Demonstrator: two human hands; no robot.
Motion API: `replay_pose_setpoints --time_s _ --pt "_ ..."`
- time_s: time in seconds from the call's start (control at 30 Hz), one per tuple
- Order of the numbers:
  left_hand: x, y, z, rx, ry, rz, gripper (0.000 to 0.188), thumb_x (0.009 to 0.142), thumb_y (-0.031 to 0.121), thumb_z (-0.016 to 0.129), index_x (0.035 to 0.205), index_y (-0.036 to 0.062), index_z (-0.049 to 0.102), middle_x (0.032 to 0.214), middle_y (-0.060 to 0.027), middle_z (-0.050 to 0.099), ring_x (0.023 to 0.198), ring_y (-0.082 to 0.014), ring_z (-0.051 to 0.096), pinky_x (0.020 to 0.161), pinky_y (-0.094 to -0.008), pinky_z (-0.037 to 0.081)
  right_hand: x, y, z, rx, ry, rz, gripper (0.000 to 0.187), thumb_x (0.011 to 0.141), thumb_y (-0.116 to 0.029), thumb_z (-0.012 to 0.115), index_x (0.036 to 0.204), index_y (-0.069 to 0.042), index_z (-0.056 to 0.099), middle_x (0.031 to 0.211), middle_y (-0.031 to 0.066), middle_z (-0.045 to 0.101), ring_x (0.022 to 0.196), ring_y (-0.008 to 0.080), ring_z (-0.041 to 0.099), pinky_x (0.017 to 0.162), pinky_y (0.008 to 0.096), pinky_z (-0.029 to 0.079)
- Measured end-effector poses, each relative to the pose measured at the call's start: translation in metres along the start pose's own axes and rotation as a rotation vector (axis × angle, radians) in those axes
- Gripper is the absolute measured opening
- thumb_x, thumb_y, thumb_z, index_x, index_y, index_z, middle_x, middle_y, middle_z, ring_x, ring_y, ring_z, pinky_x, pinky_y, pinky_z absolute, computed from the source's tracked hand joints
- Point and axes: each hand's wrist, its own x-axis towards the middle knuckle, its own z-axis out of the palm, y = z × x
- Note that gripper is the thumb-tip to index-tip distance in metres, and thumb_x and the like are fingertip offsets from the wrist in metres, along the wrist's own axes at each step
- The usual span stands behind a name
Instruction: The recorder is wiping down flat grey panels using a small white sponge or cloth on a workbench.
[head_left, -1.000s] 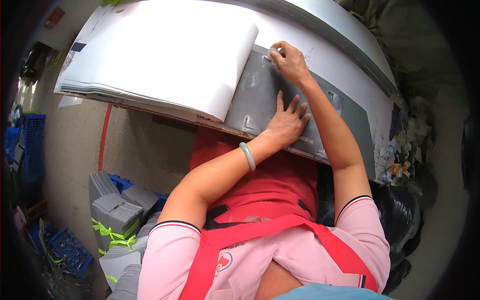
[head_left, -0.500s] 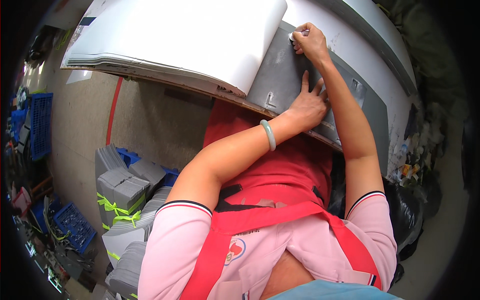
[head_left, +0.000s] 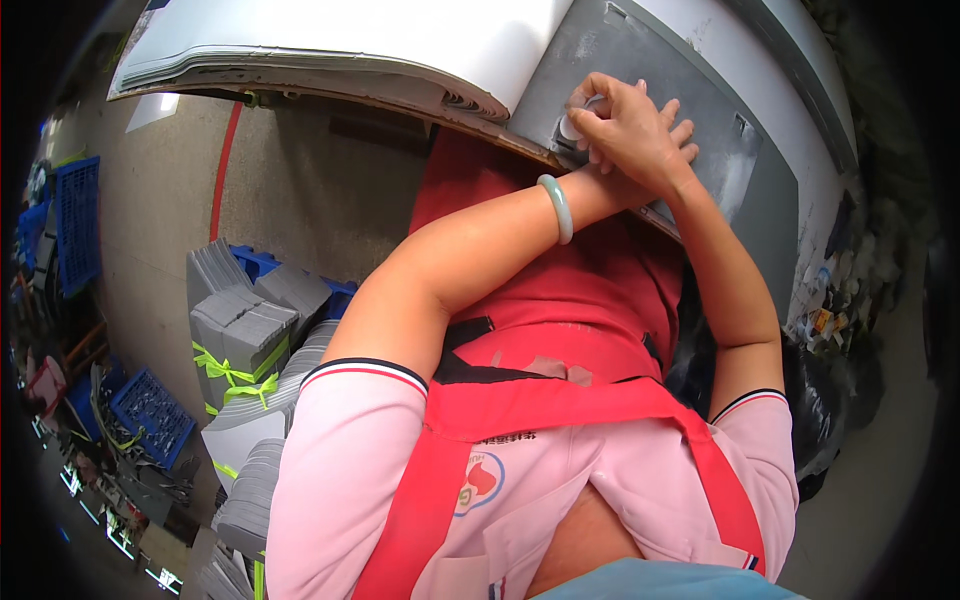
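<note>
R hand [head_left: 632, 130] pinching pale piece [head_left: 569, 129] at plate's [head_left: 580, 50] near edge

Thumb & fingers grip it; contact w/ plate unclear. L hand [head_left: 683, 133] loose on plate, fingers spread, holding nothing visible; mostly hidden under R hand. Shirt [head_left: 340, 470]: small dark lettering + round logo [head_left: 485, 482], partly covered by apron strap [head_left: 415, 500]. Sheet stack [head_left: 350, 30] cut off at top.

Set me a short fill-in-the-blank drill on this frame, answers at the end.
The right hand, pinching a small whitish piece, is above a sheet coloured ____.
The bangle circles one wrist, the ____ one.
The white stack lies to the ____ of that sheet.
The ribbon on the grey bundle is coloured ____.
Missing words: grey; left; left; green.
</note>
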Motion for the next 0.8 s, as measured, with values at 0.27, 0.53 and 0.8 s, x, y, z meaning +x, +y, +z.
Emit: replay_pose_setpoints --time_s 0.27,0.53,0.8 --pt "-0.003 0.000 0.004 0.082 -0.059 0.037 0.049 0.096 0.043 0.048 0.139 0.0222 0.057 0.151 -0.0100 0.047 0.147 -0.0348 0.037 0.114 -0.0749 0.019 0.002 -0.012 0.011 -0.280 -0.108 0.079 0.012 0.092 -0.013 0.062 0.098 -0.002 0.061 0.070 0.0061 0.066 0.059 0.0112 0.061 0.057 0.0284 0.049" --pt "0.006 0.000 0.007 0.101 -0.194 -0.022 0.046 0.096 0.043 0.051 0.139 0.0260 0.057 0.153 -0.0060 0.045 0.148 -0.0339 0.034 0.113 -0.0753 0.019 -0.018 0.017 0.007 -0.328 0.130 -0.369 0.020 0.093 -0.023 0.069 0.102 -0.006 0.068 0.080 0.0104 0.072 0.071 0.0249 0.068 0.072 0.0355 0.052" --pt "0.013 0.005 -0.001 0.038 -0.238 -0.035 0.044 0.094 0.037 0.056 0.135 0.0228 0.061 0.151 -0.0053 0.047 0.148 -0.0331 0.033 0.113 -0.0774 0.015 -0.023 0.009 0.019 -0.580 0.185 -0.453 0.025 0.093 -0.033 0.066 0.101 -0.011 0.073 0.098 0.0139 0.073 0.091 0.0378 0.069 0.084 0.0438 0.051"
